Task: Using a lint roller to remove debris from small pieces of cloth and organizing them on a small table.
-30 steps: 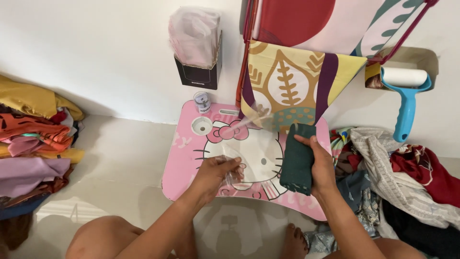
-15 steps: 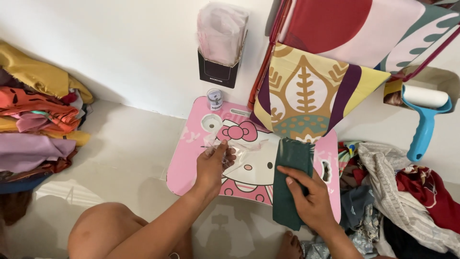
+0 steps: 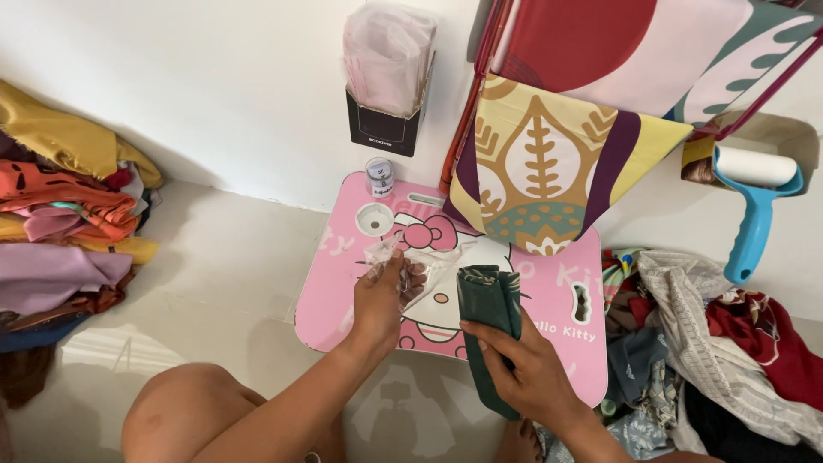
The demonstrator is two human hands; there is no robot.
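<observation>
A pink lap table (image 3: 557, 343) with a cartoon cat print lies on the floor in front of me. My left hand (image 3: 383, 297) pinches a clear plastic bag (image 3: 429, 261) over the table's middle. My right hand (image 3: 525, 369) grips a folded dark green cloth (image 3: 489, 300), held upright with its top end close to the bag's opening. The cloth's lower end hangs past the table's near edge.
A small jar (image 3: 380, 177) stands at the table's back edge beside a round cup hole (image 3: 375, 219). A black box of pink bags (image 3: 387, 77) hangs on the wall. Patterned fabric (image 3: 549, 163) hangs overhead. Clothes pile left (image 3: 60, 231) and right (image 3: 720, 326). A blue lint roller (image 3: 754, 206) hangs right.
My right hand has carried the green cloth leftward and nearer, toward the bag. My left hand has lifted the plastic bag slightly up the table.
</observation>
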